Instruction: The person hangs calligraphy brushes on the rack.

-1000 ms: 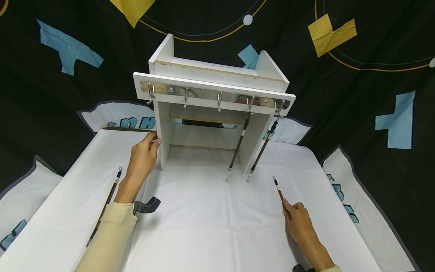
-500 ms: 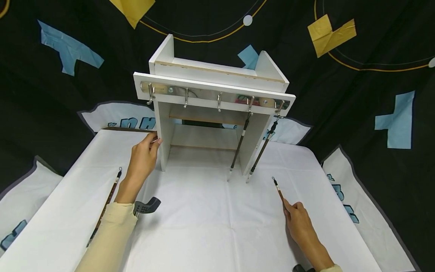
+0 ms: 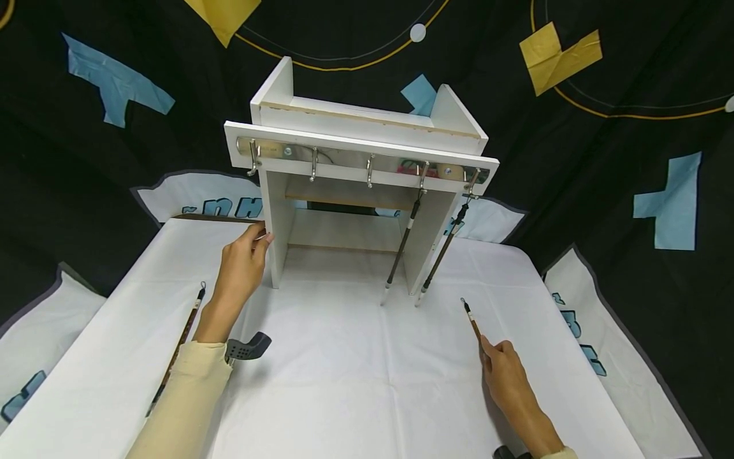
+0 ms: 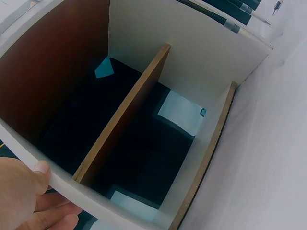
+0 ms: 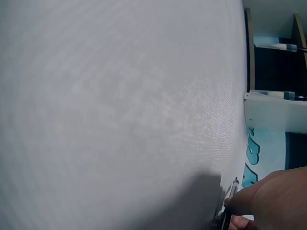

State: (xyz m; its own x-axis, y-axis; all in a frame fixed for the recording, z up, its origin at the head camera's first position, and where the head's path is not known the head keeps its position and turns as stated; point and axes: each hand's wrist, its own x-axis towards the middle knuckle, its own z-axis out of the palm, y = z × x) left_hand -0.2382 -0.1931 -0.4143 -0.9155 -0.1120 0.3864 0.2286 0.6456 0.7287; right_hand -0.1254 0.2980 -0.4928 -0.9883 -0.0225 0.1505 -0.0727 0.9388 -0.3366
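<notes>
Almost nothing has shifted over the last second: only the brush [image 3: 471, 322] under the right hand [image 3: 504, 376] has wobbled slightly on the white tabletop [image 3: 344, 376], so the pickup looks barely begun. At left, a spare brush [image 3: 185, 331] lies flat beside the sleeve, and the left hand [image 3: 237, 274] stays curled round the front edge of the white rack's [image 3: 275, 210] side panel, thumb on top, steadying it. Rightward, two brushes [image 3: 401, 248] hang from hooks [image 3: 423, 175], and the right hand pinches the lying brush's handle.

Blue letters show on the white banner [image 3: 197, 199] behind the shelf, cut off by it, maybe "NH"; nothing else here can be read.
</notes>
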